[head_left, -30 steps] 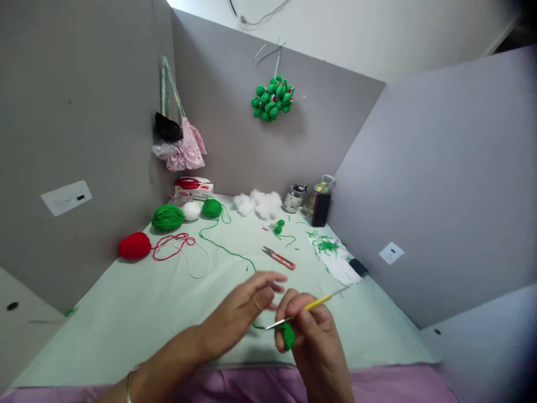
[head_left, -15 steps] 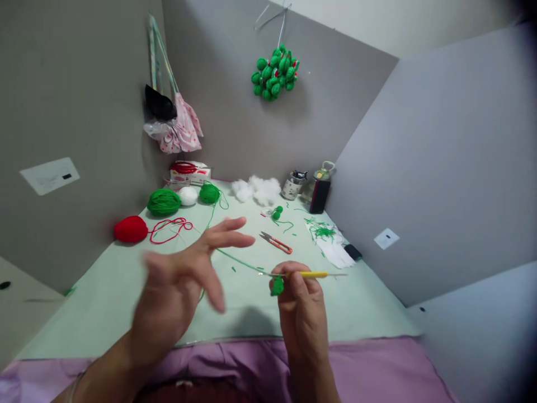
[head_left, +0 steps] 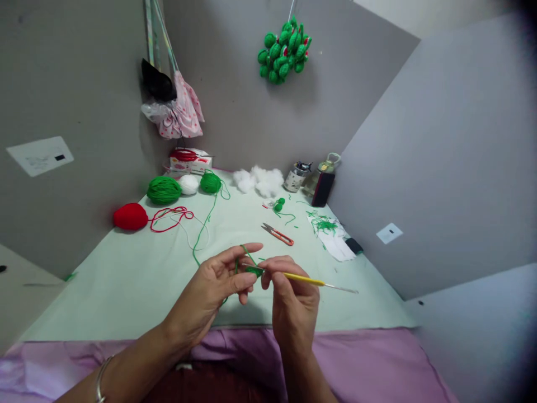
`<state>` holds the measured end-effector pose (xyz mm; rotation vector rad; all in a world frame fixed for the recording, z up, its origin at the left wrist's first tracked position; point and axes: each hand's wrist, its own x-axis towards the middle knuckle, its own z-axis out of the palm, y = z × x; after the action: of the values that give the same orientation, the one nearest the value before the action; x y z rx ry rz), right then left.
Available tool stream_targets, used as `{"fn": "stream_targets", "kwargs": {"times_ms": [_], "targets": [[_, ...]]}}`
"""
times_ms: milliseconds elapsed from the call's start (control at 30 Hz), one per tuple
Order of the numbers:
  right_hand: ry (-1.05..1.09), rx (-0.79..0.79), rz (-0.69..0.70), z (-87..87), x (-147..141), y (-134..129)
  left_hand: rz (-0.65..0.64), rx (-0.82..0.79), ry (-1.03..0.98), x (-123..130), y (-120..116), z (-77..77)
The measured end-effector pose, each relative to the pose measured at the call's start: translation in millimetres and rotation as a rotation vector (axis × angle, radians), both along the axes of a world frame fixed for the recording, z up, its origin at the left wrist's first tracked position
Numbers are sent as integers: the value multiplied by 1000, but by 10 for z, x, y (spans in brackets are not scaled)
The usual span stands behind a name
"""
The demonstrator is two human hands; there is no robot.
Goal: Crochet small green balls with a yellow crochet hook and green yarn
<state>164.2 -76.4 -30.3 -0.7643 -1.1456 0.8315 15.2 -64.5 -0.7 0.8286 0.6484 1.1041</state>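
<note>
My right hand [head_left: 296, 299] is closed around a crochet hook [head_left: 304, 279] with a yellow grip and metal ends. The hook's left end meets a small green crochet piece [head_left: 254, 271], which sits between my two hands. My left hand [head_left: 216, 282] is closed on that piece with thumb and fingers, its index finger stretched out. Green yarn [head_left: 248, 254] loops over the left index finger. From below that hand the strand runs back over the table to a green yarn ball [head_left: 210, 182]. Part of the crochet piece is hidden by my fingers.
Orange thread snips [head_left: 277, 234] lie beyond my hands. Red yarn [head_left: 131, 216], a thick green skein [head_left: 163, 190] and white yarn [head_left: 188, 184] stand at left. White stuffing [head_left: 260, 181], a tin [head_left: 295, 177] and a dark phone [head_left: 323, 189] are at the back. Green scraps [head_left: 325, 224] lie on paper at right.
My left hand has come in from the left, taken hold of the crochet piece and got yarn over its index finger. My right hand has shifted slightly left, the hook now tilting down rightward.
</note>
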Motion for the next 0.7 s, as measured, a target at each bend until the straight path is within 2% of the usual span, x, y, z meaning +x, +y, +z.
{"fn": "stream_targets", "kwargs": {"times_ms": [133, 267, 333, 433, 600, 700], "targets": [[-15, 13, 98, 29, 49, 39, -54, 1, -37, -34, 5, -38], [-171, 40, 200, 96, 147, 50, -66, 10, -57, -64, 30, -56], [-218, 17, 198, 116, 163, 70, -73, 4, -66, -68, 59, -60], [-158, -20, 168, 94, 91, 144, -79, 2, -60, -52, 106, -85], [-58, -125, 208, 38, -85, 216, 21, 27, -11, -90, 170, -138], [-248, -151, 208, 63, 40, 70, 134, -23, 5, -222, 211, -129]]}}
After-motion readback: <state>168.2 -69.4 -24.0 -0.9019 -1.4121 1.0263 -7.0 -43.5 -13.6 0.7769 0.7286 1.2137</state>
